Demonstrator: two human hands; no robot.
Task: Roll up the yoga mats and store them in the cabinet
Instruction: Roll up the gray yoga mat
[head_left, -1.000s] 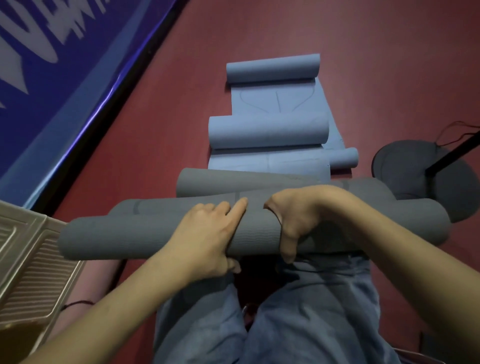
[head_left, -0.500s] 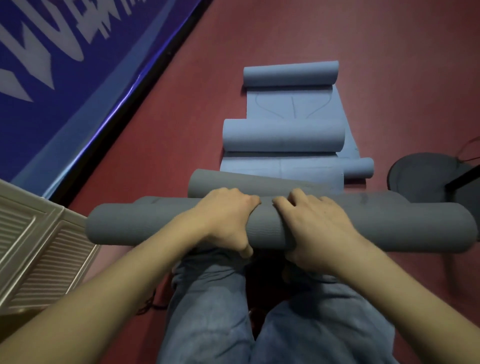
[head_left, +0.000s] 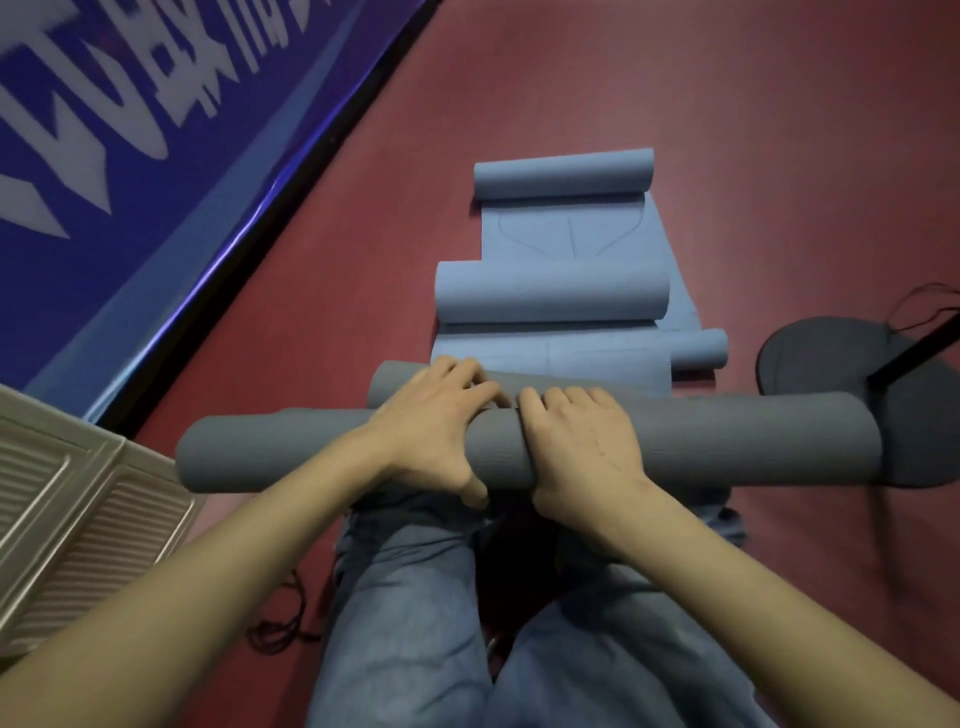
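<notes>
Both hands (head_left: 511, 441) shifted forward over grey roll (head_left: 727, 441), fingers curled over far edge

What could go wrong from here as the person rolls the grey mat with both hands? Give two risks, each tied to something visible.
1. Both the left hand and right hand grip the grey mat roll near its middle, so the unsupported ends may loosen or roll unevenly.
2. A second grey roll lies right behind it, with blue mats beyond; pushing forward could bump or shift them.
</notes>
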